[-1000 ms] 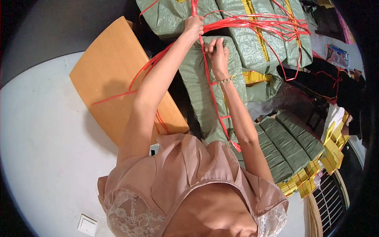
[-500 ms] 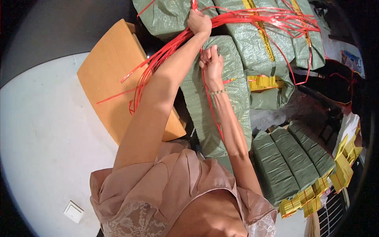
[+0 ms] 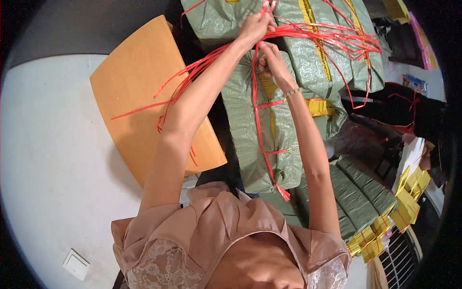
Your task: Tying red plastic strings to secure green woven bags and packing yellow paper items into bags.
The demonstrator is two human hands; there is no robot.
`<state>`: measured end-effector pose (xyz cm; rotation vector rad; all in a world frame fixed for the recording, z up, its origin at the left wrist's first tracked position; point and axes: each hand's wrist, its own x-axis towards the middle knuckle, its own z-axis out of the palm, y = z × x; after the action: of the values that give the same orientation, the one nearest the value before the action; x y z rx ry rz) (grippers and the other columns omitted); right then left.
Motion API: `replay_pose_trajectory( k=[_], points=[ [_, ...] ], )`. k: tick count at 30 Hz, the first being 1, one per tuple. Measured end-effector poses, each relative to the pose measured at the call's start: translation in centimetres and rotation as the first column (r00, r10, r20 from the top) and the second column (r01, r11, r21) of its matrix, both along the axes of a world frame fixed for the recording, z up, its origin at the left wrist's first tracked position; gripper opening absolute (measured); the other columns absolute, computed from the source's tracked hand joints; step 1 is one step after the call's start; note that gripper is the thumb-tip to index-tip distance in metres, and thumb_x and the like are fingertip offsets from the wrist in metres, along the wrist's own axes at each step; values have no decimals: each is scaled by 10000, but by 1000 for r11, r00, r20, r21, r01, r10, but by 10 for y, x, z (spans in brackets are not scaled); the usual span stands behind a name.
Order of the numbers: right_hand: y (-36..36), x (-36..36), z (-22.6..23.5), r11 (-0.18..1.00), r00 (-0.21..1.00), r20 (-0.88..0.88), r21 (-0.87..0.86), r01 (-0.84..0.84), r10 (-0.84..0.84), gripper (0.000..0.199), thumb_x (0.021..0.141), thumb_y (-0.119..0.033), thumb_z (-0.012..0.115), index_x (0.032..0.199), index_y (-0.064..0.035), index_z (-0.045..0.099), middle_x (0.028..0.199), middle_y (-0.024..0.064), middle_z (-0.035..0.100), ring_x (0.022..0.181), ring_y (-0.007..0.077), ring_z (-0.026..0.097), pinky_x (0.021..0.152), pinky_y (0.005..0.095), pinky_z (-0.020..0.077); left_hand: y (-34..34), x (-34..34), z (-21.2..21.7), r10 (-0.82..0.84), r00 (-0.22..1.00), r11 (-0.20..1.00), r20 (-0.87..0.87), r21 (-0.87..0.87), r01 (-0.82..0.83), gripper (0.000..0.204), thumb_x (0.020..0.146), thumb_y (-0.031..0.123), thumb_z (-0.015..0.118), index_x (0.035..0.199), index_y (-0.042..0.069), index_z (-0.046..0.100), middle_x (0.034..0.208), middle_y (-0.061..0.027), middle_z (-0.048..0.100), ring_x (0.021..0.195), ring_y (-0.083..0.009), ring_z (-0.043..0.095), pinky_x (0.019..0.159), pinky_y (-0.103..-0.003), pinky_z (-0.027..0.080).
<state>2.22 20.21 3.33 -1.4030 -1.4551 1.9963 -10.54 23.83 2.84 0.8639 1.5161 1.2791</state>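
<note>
Right hand [image 3: 269, 60] pinches the red strap [image 3: 260, 125] at the far end of the green bundle [image 3: 262, 139]; the strap runs lengthwise toward the person. Left hand [image 3: 255, 26], just beyond, grips the loose red strings [image 3: 327, 41].

Wrapped bundle [image 3: 262, 130] right of wooden board [image 3: 139, 101], more bundles [image 3: 313, 43] behind it.

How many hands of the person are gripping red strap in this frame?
2. The left hand clutches a bundle of red strap at top centre; the right hand, just below, pinches the strand running down the green woven bundle.
</note>
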Motion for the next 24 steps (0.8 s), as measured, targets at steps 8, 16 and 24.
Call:
replay_pose_trajectory(
  k=[8, 16, 24],
  points=[
    [10, -4, -20, 996, 997, -66, 66, 52, -48, 366, 950, -340, 431, 867, -41, 624, 570, -49, 457, 472, 45, 387, 408, 210, 290, -79, -4, -7, 438, 870, 890, -225, 245, -385, 392, 767, 304, 670, 1016, 6, 612, 874, -151, 663, 804, -220, 637, 750, -351, 494],
    [-5, -36, 24, 885, 986, 146, 446, -133, 75, 273, 900, -282, 477, 959, -44, 598, 844, 191, 611, 820, 358, 607, 729, 394, 466, -128, 17, -60, 259, 730, 966, -633, 152, -211, 281, 715, 268, 687, 961, 135, 672, 850, -126, 630, 905, -308, 537, 810, -435, 370],
    [16, -18, -13, 648, 909, 417, 698, -305, -21, 362, 914, -316, 426, 947, 3, 594, 876, 221, 616, 852, 408, 578, 734, 438, 458, -120, 32, -46, 301, 799, 953, -520, 197, -231, 285, 716, 68, 677, 961, 34, 534, 865, -125, 603, 863, -290, 588, 762, -411, 422]
  ],
)
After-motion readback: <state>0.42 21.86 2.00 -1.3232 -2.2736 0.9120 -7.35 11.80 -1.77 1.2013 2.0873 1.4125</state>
